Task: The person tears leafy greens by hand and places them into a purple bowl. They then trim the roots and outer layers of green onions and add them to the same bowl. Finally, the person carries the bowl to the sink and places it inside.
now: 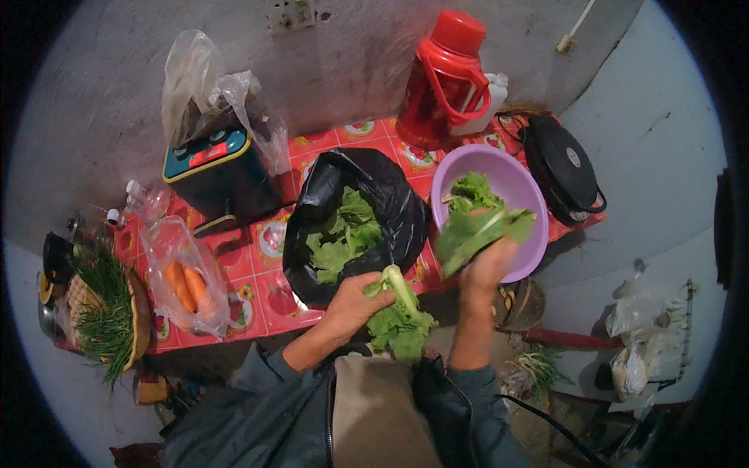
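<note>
My left hand grips the pale stem end of a leafy green head, whose leaves hang down in front of my body. In my right hand, which is slightly blurred, a broad green leaf is held over the near part of a purple plastic basin. Further green leaves lie inside that basin. Between and beyond my hands stands an open black plastic bag with leafy greens in it.
On the red patterned tablecloth are carrots in a clear bag, a basket of thin green stalks, and a dark green box-shaped appliance. A red thermos flask and a black lidded electric appliance stand near the wall.
</note>
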Motion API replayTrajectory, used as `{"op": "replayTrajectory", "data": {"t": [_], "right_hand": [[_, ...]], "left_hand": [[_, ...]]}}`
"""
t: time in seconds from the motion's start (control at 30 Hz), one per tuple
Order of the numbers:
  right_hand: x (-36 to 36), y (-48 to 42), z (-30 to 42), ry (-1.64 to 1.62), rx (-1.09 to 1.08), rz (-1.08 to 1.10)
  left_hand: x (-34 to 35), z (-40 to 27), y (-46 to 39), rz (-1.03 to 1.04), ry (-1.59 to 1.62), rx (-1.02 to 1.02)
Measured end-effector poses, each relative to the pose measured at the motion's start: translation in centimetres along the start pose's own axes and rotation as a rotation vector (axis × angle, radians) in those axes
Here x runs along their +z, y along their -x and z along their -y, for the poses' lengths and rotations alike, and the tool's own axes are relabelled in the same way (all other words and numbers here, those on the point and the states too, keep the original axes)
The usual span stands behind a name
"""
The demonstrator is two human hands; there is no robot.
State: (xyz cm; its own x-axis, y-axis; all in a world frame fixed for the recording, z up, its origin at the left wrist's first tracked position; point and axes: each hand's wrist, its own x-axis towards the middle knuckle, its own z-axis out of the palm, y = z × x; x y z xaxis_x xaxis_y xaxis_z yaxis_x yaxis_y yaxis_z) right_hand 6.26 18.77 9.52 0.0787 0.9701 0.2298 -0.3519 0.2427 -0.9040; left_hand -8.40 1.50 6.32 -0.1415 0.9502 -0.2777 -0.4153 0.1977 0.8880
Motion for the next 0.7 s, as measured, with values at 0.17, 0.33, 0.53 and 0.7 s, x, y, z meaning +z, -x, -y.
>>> {"op": "replayTrajectory", "data": {"t": [0.17,0.33,0.53,0.7], "right_hand": [[-3.4,-9.4,2.9,0.727,-0.16,0.033],[-4.3,-3.8,0.5,0.975,-0.426,0.125],[1.3,7.1,3.2,0.7,-0.013,0.739],[0.6,7.0,2.3,0.761,-0.235,0.822]], "left_hand": [[0.0,-0.5,0.2,-0.024,0.181,-0.062],[0.1,-0.4,-0.6,-0.072,0.08,0.048],[-0.5,-0.6,-0.5,-0.061,-0.063,0.144],[0.0,-1.7,0.0,-0.057,-0.23,0.132]]}}
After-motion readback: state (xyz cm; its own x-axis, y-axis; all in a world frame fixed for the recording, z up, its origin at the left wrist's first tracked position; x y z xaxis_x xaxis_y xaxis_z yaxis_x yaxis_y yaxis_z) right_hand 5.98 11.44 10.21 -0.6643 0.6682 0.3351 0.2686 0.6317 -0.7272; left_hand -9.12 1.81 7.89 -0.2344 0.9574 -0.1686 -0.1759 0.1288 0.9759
